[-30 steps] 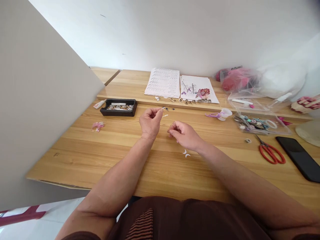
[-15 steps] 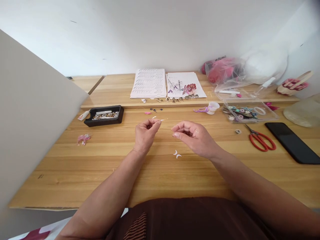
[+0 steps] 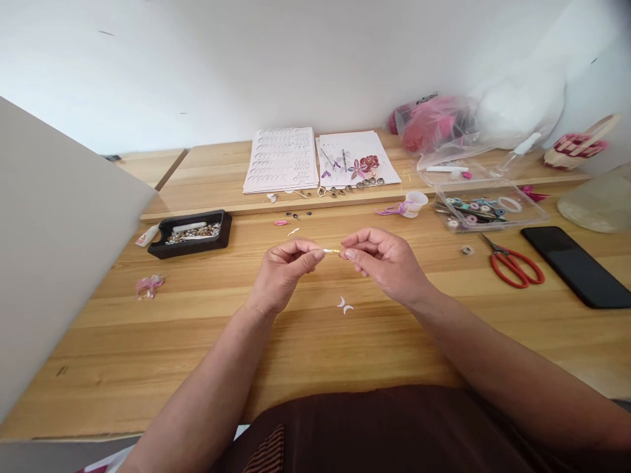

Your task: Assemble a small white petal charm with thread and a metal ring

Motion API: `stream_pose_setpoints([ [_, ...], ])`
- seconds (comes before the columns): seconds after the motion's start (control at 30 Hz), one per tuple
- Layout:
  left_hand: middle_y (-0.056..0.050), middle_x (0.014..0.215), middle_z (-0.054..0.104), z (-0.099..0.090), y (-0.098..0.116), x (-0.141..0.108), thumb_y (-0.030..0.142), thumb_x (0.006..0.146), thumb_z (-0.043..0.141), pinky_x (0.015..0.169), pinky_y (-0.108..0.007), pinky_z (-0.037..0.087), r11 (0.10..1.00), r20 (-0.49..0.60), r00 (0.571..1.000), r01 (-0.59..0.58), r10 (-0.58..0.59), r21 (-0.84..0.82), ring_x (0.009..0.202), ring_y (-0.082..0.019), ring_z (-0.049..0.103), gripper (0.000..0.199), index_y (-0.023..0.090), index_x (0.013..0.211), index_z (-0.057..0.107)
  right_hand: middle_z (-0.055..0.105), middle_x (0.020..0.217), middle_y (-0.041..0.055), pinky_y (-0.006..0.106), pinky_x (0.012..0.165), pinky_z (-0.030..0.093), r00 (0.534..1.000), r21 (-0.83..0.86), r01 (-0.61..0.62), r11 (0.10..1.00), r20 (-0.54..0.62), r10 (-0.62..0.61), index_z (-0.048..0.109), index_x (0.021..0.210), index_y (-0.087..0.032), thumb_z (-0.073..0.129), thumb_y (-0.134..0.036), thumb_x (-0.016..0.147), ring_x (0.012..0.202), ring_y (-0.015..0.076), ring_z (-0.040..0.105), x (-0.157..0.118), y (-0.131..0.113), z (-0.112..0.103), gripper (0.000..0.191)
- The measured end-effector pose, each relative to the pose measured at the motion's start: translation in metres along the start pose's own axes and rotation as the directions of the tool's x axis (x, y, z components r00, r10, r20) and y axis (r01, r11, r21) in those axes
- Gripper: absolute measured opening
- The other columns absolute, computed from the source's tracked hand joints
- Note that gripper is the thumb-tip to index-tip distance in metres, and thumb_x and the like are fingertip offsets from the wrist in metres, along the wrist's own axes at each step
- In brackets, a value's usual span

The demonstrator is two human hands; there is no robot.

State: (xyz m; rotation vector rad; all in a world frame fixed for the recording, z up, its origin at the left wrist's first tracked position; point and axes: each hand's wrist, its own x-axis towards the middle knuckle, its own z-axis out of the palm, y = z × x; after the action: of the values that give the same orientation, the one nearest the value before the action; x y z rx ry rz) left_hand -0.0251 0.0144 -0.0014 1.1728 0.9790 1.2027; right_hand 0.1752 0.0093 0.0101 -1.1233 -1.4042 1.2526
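Note:
Between thumb and forefinger, my left hand (image 3: 283, 269) pinches a small white paper piece (image 3: 327, 250). Yellow thread (image 3: 335, 251) shows on the end of that piece, reaching over to my right hand (image 3: 387, 261). My right fingertips are pinched together at the thread; the exact grip is too small to make out. Two white crescent paper pieces (image 3: 345, 305) lie on the table below my hands. Another thin white piece (image 3: 294, 232) rests just beyond my left hand.
A black tray (image 3: 190, 244) of beads sits at the left, with pink scraps (image 3: 149, 286) in front. Red-handled scissors (image 3: 515, 266), a phone (image 3: 576, 266) and a clear box (image 3: 530, 220) of spools are at the right. Papers (image 3: 280, 161) lie on the raised shelf behind.
My right hand has come in to meet the piece in my left hand, and its fingertips have closed at the thread. The view has shifted slightly, moving the table things left.

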Motion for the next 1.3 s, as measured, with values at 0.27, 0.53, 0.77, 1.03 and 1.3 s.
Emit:
stream_pose_setpoints([
  [0.27, -0.010, 0.093, 0.074, 0.010, 0.003, -0.005, 0.026, 0.079, 0.079, 0.088, -0.034, 0.051, 0.938, 0.103, 0.973, -0.226, 0.206, 0.264, 0.112, -0.025, 0.064, 0.009, 0.019, 0.072, 0.077, 0.074, 0.081, 0.0027, 0.027, 0.059, 0.046, 0.991, -0.091, 0.116, 0.989, -0.056, -0.121, 0.068, 0.094, -0.019, 0.073, -0.030, 0.084, 0.064, 0.0121, 0.060, -0.004, -0.001, 0.001, 0.016],
  [0.53, -0.008, 0.092, 0.075, 0.011, -0.003, -0.006, 0.027, 0.079, 0.079, 0.076, -0.029, 0.053, 0.963, 0.064, 0.982, -0.188, 0.179, 0.194, 0.084, -0.017, 0.068, 0.009, 0.018, 0.078, 0.077, 0.073, 0.081, 0.0029, 0.026, 0.059, 0.045, 0.992, -0.088, 0.124, 0.988, 0.016, -0.124, 0.069, 0.094, -0.017, 0.071, -0.030, 0.085, 0.063, 0.0113, 0.060, -0.006, -0.004, 0.004, 0.015],
  [0.77, -0.008, 0.095, 0.076, 0.011, -0.002, -0.008, 0.024, 0.079, 0.079, 0.076, -0.028, 0.053, 0.953, 0.073, 0.973, -0.228, 0.217, 0.198, 0.092, -0.019, 0.069, 0.007, 0.018, 0.075, 0.076, 0.068, 0.071, -0.0003, 0.025, 0.054, 0.042, 0.996, 0.076, -0.048, 0.996, 0.076, 0.042, 0.067, 0.093, -0.017, 0.076, -0.030, 0.080, 0.056, 0.0089, 0.053, -0.002, -0.003, 0.001, 0.021],
  [1.03, -0.007, 0.091, 0.075, 0.011, -0.003, -0.007, 0.023, 0.081, 0.077, 0.080, -0.028, 0.054, 0.969, 0.113, 0.976, -0.200, 0.185, 0.142, 0.084, -0.016, 0.069, 0.007, 0.018, 0.076, 0.077, 0.071, 0.073, 0.0002, 0.023, 0.049, 0.037, 0.961, 0.220, -0.236, 0.946, 0.195, 0.194, 0.067, 0.100, -0.016, 0.082, -0.031, 0.075, 0.052, 0.0069, 0.049, 0.001, 0.002, -0.002, 0.032],
  [1.3, -0.008, 0.092, 0.077, 0.010, -0.006, -0.005, 0.022, 0.082, 0.077, 0.082, -0.029, 0.055, 0.982, 0.136, 0.980, -0.160, 0.146, 0.097, 0.088, -0.017, 0.071, 0.007, 0.017, 0.077, 0.076, 0.071, 0.074, 0.0003, 0.024, 0.050, 0.038, 0.965, 0.204, -0.225, 0.953, 0.185, 0.188, 0.067, 0.098, -0.017, 0.082, -0.034, 0.073, 0.052, 0.0075, 0.050, 0.002, 0.001, -0.003, 0.034],
])
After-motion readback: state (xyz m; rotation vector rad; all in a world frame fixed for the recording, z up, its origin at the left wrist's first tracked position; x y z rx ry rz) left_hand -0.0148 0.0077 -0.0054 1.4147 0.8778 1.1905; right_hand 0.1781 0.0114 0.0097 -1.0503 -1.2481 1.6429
